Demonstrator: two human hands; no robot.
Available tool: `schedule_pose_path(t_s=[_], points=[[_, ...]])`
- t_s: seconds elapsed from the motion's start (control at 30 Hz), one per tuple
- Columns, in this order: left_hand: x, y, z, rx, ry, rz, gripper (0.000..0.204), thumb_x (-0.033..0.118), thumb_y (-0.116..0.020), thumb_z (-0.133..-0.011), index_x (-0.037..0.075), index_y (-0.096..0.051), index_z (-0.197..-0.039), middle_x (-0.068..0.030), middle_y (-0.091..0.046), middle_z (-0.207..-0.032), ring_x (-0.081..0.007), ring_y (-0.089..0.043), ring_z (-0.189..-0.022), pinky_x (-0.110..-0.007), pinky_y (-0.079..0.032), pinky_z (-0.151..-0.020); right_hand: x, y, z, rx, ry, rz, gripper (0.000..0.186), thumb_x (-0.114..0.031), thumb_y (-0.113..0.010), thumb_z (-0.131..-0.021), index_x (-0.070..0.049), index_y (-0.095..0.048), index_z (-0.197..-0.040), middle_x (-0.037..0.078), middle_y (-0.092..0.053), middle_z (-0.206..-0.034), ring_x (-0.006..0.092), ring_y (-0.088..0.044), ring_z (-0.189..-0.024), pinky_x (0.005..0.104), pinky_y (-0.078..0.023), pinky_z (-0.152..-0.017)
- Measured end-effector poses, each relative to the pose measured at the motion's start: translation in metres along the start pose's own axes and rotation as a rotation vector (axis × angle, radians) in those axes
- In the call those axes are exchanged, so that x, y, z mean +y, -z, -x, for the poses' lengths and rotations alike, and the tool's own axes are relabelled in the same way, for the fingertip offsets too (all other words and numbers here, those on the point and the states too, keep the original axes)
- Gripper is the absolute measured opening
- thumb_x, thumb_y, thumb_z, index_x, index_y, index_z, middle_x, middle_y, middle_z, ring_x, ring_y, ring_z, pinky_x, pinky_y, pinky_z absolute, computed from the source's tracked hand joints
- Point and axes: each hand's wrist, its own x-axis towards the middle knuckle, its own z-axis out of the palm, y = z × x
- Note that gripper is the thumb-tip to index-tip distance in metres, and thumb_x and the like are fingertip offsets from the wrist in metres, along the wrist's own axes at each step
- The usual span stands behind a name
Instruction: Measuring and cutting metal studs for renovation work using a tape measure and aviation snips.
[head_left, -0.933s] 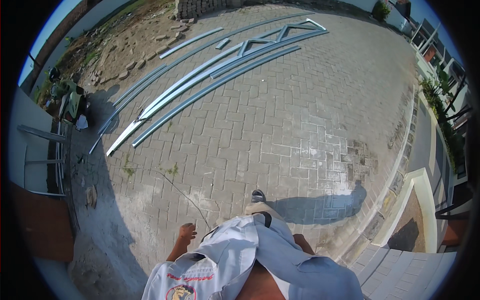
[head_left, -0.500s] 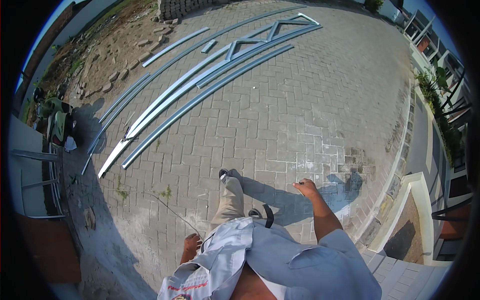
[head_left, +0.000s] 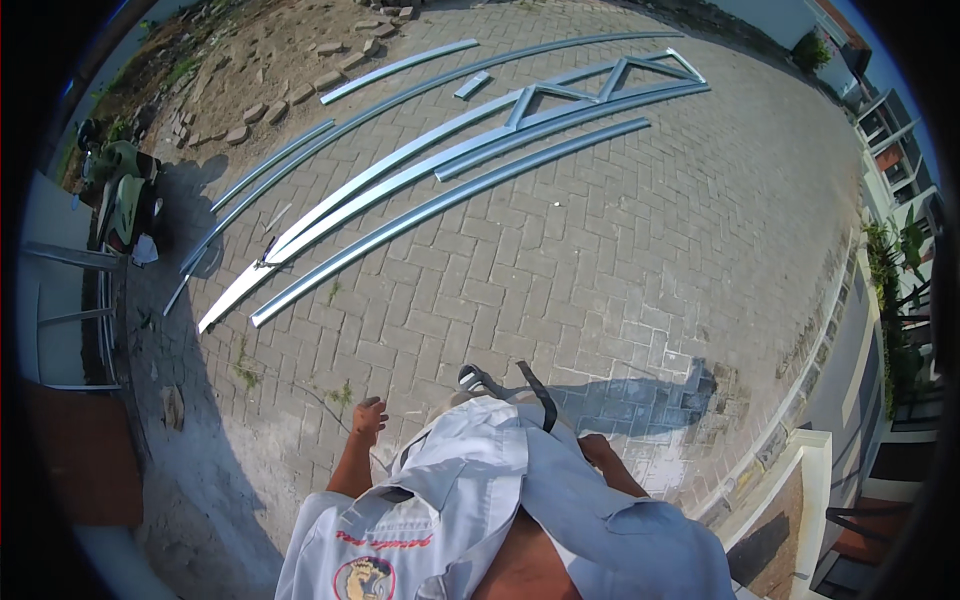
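My left hand point(head_left: 369, 416) hangs over the paving at my left side, fingers loosely bent and a little apart, with nothing seen in it. Close to my right hip is my right hand point(head_left: 597, 451); its fingers are turned away, so what they hold, if anything, is hidden. Neither hand touches the metal. Ahead lies a long silvery metal truss frame point(head_left: 557, 92) with zigzag braces, narrowing to a point at the near left. A dark, thin tool-like item point(head_left: 267, 255) rests on that narrow end. Alongside lies a loose metal channel point(head_left: 450, 219).
More metal channels point(head_left: 400, 70) and a short offcut point(head_left: 472, 85) lie beyond the truss on grey block paving point(head_left: 520, 290). A parked scooter point(head_left: 127, 200) stands at the left. Loose bricks point(head_left: 275, 112) edge the bare soil. At the right runs a kerb point(head_left: 800, 375) with a low cream wall point(head_left: 795, 470).
My right hand has dropped back from out in front to beside my hip. My left hand has swung forward. The metal pieces appear shifted right in the view as I walk and turn.
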Motion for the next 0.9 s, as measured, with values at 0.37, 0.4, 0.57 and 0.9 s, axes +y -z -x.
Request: schedule_pose_path(t_s=[0.37,0.4,0.57,0.9], points=[[0.097,-0.006,-0.045,0.047,-0.061,0.044,0.062,0.030,-0.062,-0.087,-0.003,-0.045,-0.138,-0.0188,-0.060,-0.123,-0.0329,-0.063,-0.105,-0.044,-0.050,-0.086,-0.151,0.111,-0.061,0.136,0.032,-0.083,0.038,-0.035,-0.068,-0.076,0.003,-0.069,-0.076,0.013,-0.065,-0.066,0.0203,-0.061,-0.056,0.0356,-0.047,-0.053],[0.093,-0.010,-0.047,0.070,-0.065,0.055,0.062,0.030,-0.062,-0.087,-0.003,-0.045,-0.138,-0.0188,-0.060,-0.123,-0.0329,-0.063,-0.105,-0.044,-0.050,-0.086,-0.167,0.120,-0.070,0.109,0.091,-0.087,0.038,-0.035,-0.068,-0.076,0.003,-0.069,-0.076,0.013,-0.065,-0.066,0.0203,-0.061,-0.056,0.0356,-0.047,-0.053],[0.076,-0.030,-0.043,0.108,0.140,0.010,0.062,0.027,-0.065,-0.084,-0.004,-0.049,-0.134,-0.0184,-0.065,-0.112,-0.0288,-0.067,-0.094,-0.037,-0.052,-0.072,-0.229,0.156,-0.128,0.045,0.082,-0.006,0.033,-0.033,-0.066,-0.080,0.000,-0.071,-0.083,0.009,-0.066,-0.072,0.0174,-0.061,-0.057,0.0346,-0.050,-0.049],[0.145,-0.063,-0.038,0.314,0.283,0.386,0.059,0.026,-0.062,-0.086,-0.001,-0.047,-0.136,-0.0178,-0.061,-0.122,-0.0326,-0.065,-0.099,-0.042,-0.052,-0.078,-0.387,0.269,-0.245,0.145,0.408,0.653,0.049,-0.046,-0.067,-0.079,0.002,-0.072,-0.089,0.017,-0.069,-0.082,0.0266,-0.067,-0.074,0.0398,-0.052,-0.068]])
